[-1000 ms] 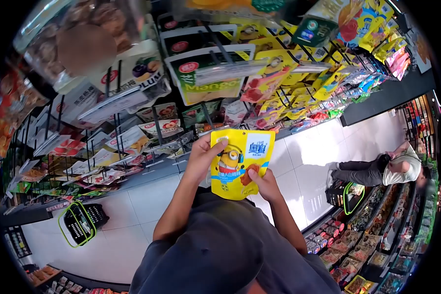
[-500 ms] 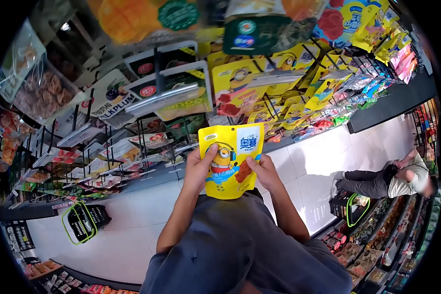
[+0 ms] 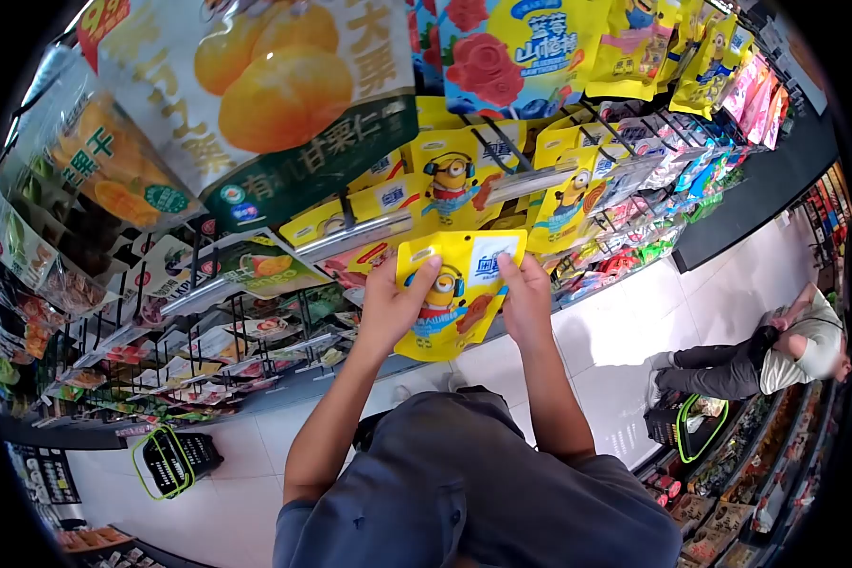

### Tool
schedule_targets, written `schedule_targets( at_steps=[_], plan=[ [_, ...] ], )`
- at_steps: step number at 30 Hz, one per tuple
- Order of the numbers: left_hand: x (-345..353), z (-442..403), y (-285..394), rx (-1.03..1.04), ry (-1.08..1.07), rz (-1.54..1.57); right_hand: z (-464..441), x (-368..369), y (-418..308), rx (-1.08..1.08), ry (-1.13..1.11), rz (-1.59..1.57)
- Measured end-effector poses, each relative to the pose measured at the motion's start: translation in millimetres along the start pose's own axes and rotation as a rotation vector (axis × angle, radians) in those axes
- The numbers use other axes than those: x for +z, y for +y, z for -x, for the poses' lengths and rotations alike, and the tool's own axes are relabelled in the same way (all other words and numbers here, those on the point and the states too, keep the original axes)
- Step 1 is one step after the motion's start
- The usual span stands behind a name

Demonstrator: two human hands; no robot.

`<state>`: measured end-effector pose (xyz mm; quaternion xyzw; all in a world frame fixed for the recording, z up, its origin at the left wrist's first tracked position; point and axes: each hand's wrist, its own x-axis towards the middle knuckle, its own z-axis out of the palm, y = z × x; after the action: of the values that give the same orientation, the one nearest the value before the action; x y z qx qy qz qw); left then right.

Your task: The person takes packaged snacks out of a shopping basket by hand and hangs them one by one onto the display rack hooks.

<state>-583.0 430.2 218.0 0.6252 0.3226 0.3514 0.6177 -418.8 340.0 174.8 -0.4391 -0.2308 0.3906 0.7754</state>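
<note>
A yellow snack pouch [image 3: 459, 317] with a cartoon figure in headphones and a white label is held out in front of me, its printed face toward me. My left hand [image 3: 398, 301] grips its left edge, thumb across the front near the figure's head. On the opposite edge, my right hand [image 3: 526, 293] pinches the upper right side, thumb by the white label. The fingers behind the pouch are hidden. Just past it hang similar yellow pouches [image 3: 461, 180] on the rack.
Large fruit snack bags [image 3: 275, 85] hang close at the upper left. Metal hooks and price rails [image 3: 360, 237] jut out from the rack. A black basket with green handles [image 3: 182, 461] is on the floor at left. At right, a person [image 3: 795, 350] stands near another basket [image 3: 677, 426].
Both hands have moved the pouch slightly up and forward, toward the rack. My right thumb has slid higher on the pouch. The hanging bags appear larger and shifted in view.
</note>
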Motion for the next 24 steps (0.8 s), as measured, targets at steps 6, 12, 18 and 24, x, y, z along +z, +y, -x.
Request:
schedule_targets(
  at_steps=[6,12,18,24],
  plan=[
    [41.2,-39.0,29.6,-0.071,0.102,-0.190,-34.0,-11.8,-31.1,-0.057,0.013,-0.035],
    [63.4,-52.3,41.4,-0.057,0.188,-0.083,-49.3,-17.9,-42.9,-0.136,-0.035,-0.052],
    [70.0,-61.3,33.5,0.043,0.262,-0.085,-54.8,-18.1,-47.9,-0.204,-0.036,-0.052],
    [74.5,-71.3,30.7,0.109,0.346,0.026,-60.6,-10.4,-57.5,-0.209,-0.024,-0.032]
  ],
)
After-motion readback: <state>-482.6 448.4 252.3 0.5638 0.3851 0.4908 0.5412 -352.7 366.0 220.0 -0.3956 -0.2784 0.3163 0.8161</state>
